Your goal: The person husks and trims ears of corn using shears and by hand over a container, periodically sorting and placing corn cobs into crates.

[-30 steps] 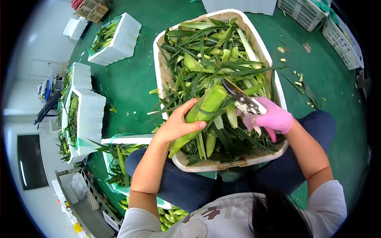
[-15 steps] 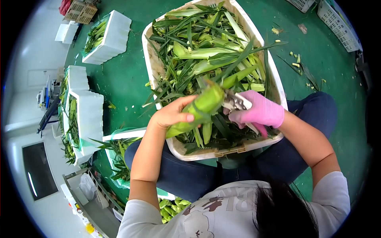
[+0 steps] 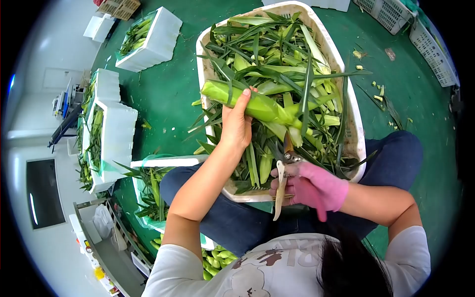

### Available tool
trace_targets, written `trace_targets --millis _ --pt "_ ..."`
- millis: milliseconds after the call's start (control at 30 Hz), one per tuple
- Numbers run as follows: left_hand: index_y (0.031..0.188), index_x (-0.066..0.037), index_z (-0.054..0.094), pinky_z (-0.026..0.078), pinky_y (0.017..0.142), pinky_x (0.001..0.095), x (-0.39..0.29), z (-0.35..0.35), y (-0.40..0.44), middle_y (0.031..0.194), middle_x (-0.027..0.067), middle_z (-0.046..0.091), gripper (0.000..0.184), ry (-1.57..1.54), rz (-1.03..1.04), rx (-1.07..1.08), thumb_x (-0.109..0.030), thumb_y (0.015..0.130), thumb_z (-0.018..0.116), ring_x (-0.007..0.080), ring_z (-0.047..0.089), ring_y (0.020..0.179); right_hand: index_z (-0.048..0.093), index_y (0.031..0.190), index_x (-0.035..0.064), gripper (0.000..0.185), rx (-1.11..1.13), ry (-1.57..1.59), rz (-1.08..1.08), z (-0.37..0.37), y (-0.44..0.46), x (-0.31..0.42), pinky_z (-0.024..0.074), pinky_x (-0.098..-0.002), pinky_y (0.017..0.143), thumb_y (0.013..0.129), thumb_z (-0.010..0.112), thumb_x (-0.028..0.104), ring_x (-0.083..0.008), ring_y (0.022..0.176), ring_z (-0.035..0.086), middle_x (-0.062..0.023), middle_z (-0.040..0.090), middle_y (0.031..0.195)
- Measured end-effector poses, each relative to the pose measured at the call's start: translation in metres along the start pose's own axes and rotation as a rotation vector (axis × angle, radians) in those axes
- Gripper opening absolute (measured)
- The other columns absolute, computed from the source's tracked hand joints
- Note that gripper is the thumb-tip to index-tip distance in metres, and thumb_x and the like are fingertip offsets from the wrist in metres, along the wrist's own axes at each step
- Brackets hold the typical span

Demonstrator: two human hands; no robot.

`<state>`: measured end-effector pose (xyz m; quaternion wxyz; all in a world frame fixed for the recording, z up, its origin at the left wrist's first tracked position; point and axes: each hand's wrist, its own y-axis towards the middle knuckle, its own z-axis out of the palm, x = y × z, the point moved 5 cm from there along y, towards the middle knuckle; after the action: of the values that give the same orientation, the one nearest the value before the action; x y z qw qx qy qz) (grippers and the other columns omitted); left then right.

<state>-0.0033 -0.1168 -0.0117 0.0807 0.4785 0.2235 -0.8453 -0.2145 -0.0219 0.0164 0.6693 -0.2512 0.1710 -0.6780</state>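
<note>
An ear of corn point(image 3: 262, 107), green husk still around it, lies across the fingers of my left hand point(image 3: 238, 119), which is closed around its middle. My right hand point(image 3: 316, 185) wears a pink glove and grips pruning shears point(image 3: 280, 183). The blades of the shears point up, just below the right end of the ear, and look apart from it. Under both hands is a large white plastic tub point(image 3: 202, 54), heaped with cut husks and long leaves point(image 3: 269, 49).
Foam boxes of corn stand at the left point(image 3: 116, 141) and upper left point(image 3: 161, 37). Another open foam box point(image 3: 168, 161) is beside my left knee. Trimmed ears point(image 3: 217, 260) lie below it. Crates point(image 3: 430, 54) stand at upper right; scraps point(image 3: 380, 94) litter the green floor.
My left hand has swung the ear up and left, tilting its right end downward. The shears have come away from the ear and dropped lower, their handles spread wider. The whole view has shifted slightly.
</note>
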Motion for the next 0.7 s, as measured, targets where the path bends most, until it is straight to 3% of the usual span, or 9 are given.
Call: trace_targets --millis 167,200,233,300,400,500,567,667,700 --pt "0.127 -0.006 0.047 0.047 0.103 0.0463 0.004 0.018 -0.017 0.120 0.0087 0.059 0.049 -0.052 0.054 -0.052 -0.031 0.092 0.071 0.0262 0.058 0.116 0.054 0.112 0.0083 0.031 -0.200 -0.122 -0.351 -0.026 0.040 0.019 0.0472 -0.0350 0.082 0.092 0.065 0.029 -0.0179 0.089 0.055 -0.0050 0.059 0.098" --pt "0.126 -0.008 0.048 0.047 0.104 0.0473 0.005 0.022 -0.020 0.119 0.0088 0.059 0.049 -0.070 0.052 -0.057 -0.035 0.093 0.070 0.0263 0.058 0.114 0.041 0.133 0.0066 0.053 -0.310 -0.212 -0.446 -0.029 0.046 0.032 0.0454 -0.0336 0.093 0.090 0.068 0.021 -0.0158 0.100 0.057 -0.0042 0.057 0.106" --pt "0.126 -0.008 0.048 0.047 0.105 0.0473 0.008 0.020 -0.019 0.120 0.0089 0.059 0.049 -0.107 0.029 -0.072 -0.036 0.092 0.070 0.0261 0.058 0.114 0.044 0.131 0.0067 0.054 -0.424 -0.368 -0.568 -0.034 0.048 0.039 0.0445 -0.0283 0.089 0.086 0.071 0.019 -0.0134 0.098 0.054 -0.0033 0.054 0.103" --pt "0.126 -0.008 0.048 0.046 0.105 0.0473 0.012 0.012 -0.013 0.120 0.0091 0.059 0.050 -0.179 -0.009 -0.103 -0.038 0.092 0.070 0.0256 0.058 0.114 0.044 0.129 -0.0004 0.066 -0.559 -0.655 -0.698 -0.030 0.042 0.053 0.0447 -0.0319 0.090 0.080 0.077 0.028 -0.0181 0.094 0.054 -0.0076 0.057 0.102" --pt "0.126 -0.006 0.048 0.045 0.107 0.0459 0.015 -0.002 -0.009 0.122 0.0097 0.060 0.054 -0.273 -0.069 -0.150 -0.042 0.092 0.069 0.0253 0.058 0.116 0.042 0.131 -0.0004 0.068 -0.585 -0.802 -0.763 -0.031 0.046 0.047 0.0460 -0.0328 0.092 0.079 0.078 0.026 -0.0206 0.095 0.056 -0.0091 0.059 0.102" --pt "0.134 -0.005 0.044 0.039 0.113 0.0447 0.023 0.001 -0.018 0.131 0.0113 0.055 0.062 -0.230 -0.052 -0.095 -0.043 0.092 0.069 0.0251 0.054 0.123 0.044 0.131 0.0051 0.064 -0.513 -0.725 -0.804 -0.033 0.055 0.055 0.0457 -0.0288 0.084 0.079 0.077 0.019 -0.0148 0.092 0.051 -0.0058 0.050 0.102" --pt "0.135 -0.005 0.042 0.035 0.116 0.0450 0.022 0.009 -0.022 0.134 0.0113 0.053 0.063 -0.237 -0.009 -0.030 -0.042 0.092 0.069 0.0252 0.052 0.125 0.044 0.130 0.0047 0.063 -0.621 -0.920 -0.927 -0.033 0.048 0.072 0.0477 -0.0295 0.083 0.077 0.076 0.014 -0.0144 0.093 0.053 -0.0056 0.054 0.104" --pt "0.132 -0.006 0.046 0.034 0.117 0.0451 0.002 0.017 -0.025 0.132 0.0088 0.056 0.060 -0.285 0.074 0.002 -0.046 0.092 0.067 0.0235 0.050 0.126 0.050 0.126 0.0034 0.054 -0.540 -1.041 -0.988 -0.029 0.032 0.094 0.0478 -0.0283 0.082 0.077 0.072 0.012 -0.0136 0.090 0.055 -0.0051 0.057 0.103" --pt "0.132 -0.006 0.047 0.034 0.116 0.0451 -0.002 0.015 -0.025 0.131 0.0086 0.056 0.060 -0.310 0.062 -0.009 -0.046 0.092 0.067 0.0234 0.051 0.126 0.054 0.118 0.0013 0.050 -0.515 -1.085 -1.050 -0.030 0.029 0.101 0.0496 -0.0302 0.078 0.075 0.074 0.015 -0.0177 0.080 0.058 -0.0065 0.059 0.090"
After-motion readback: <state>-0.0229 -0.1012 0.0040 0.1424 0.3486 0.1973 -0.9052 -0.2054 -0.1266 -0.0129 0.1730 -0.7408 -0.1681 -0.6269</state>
